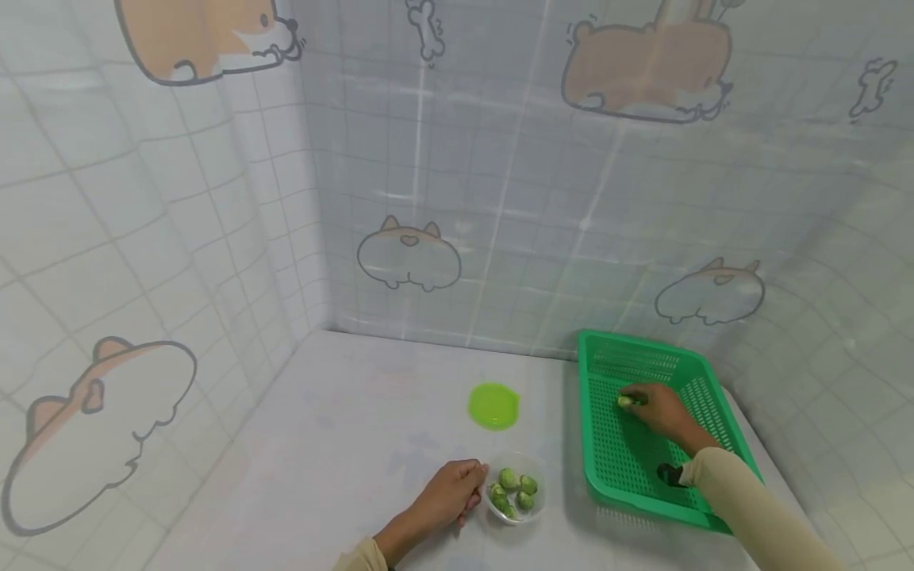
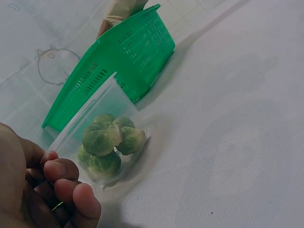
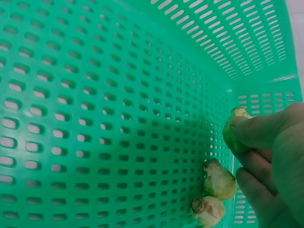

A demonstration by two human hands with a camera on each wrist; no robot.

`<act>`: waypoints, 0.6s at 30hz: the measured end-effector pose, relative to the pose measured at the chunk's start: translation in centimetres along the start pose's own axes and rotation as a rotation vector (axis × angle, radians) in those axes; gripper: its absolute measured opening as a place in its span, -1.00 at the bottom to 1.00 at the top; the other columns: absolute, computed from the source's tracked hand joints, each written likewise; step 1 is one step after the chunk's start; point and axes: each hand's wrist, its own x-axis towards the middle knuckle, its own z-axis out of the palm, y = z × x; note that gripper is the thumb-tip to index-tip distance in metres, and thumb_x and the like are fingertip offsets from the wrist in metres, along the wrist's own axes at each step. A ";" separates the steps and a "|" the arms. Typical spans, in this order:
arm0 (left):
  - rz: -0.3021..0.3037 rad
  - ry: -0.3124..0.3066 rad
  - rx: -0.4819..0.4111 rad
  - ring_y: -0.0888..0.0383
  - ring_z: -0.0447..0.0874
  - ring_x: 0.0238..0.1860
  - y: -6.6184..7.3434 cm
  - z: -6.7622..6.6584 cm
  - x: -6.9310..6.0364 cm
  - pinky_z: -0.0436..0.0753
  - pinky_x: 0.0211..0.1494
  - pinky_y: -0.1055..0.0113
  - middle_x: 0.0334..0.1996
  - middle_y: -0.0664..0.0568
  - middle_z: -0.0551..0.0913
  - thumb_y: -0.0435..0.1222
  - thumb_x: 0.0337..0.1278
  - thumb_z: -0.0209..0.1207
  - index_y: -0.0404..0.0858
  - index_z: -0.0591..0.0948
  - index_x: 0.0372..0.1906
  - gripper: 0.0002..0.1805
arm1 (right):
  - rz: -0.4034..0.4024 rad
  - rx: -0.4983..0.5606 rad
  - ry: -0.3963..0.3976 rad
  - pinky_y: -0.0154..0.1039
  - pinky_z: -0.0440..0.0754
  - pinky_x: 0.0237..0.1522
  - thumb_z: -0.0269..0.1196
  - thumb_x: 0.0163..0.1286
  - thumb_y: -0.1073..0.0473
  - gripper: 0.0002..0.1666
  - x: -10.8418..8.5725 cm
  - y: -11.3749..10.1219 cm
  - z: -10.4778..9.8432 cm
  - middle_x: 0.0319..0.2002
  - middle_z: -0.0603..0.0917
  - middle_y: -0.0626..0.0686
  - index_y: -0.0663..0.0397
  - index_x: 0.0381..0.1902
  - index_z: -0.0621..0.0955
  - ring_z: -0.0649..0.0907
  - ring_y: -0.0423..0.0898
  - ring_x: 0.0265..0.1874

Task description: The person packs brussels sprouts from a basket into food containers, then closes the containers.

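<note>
My left hand [image 1: 448, 493] pinches the rim of a clear round bowl [image 2: 124, 97], its fingers curled at the left side. Several green Brussels sprouts [image 2: 99, 137] lie in the bowl. Inside the green basket [image 1: 587, 428], my right hand [image 1: 660, 408] pinches a Brussels sprout [image 3: 236, 134] between thumb and fingers. Two more sprouts, one [image 3: 219, 180] just below the hand and another [image 3: 208, 211] beside it, rest on the basket floor in the right wrist view.
A bright green round lid [image 1: 493, 406] lies on the white table [image 1: 343, 428] behind the bowl. The basket stands to the right of the bowl. A patterned curtain [image 1: 500, 198] hangs behind and along both sides.
</note>
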 end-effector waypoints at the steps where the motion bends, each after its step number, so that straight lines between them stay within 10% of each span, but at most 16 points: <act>1: 0.001 0.001 0.001 0.23 0.31 -0.77 0.0 0.0 0.0 0.44 -0.70 0.42 -0.70 0.11 0.43 -0.05 0.57 -0.03 -0.34 0.50 -0.44 -0.51 | 0.005 0.008 -0.002 0.19 0.65 -0.07 0.31 0.42 0.21 -0.61 0.0 0.0 0.0 0.04 0.68 0.31 0.29 0.14 0.63 0.65 0.32 0.02; 18: -0.012 0.003 0.020 0.24 0.31 -0.75 -0.5 -0.1 0.6 0.43 -0.71 0.45 -0.70 0.14 0.43 -0.03 0.56 -0.02 -0.20 0.48 -0.49 -0.54 | 0.038 0.165 -0.023 0.16 0.65 -0.02 0.30 0.46 0.04 -0.57 -1.2 -2.1 -0.2 0.07 0.70 0.21 0.14 0.17 0.64 0.66 0.24 0.06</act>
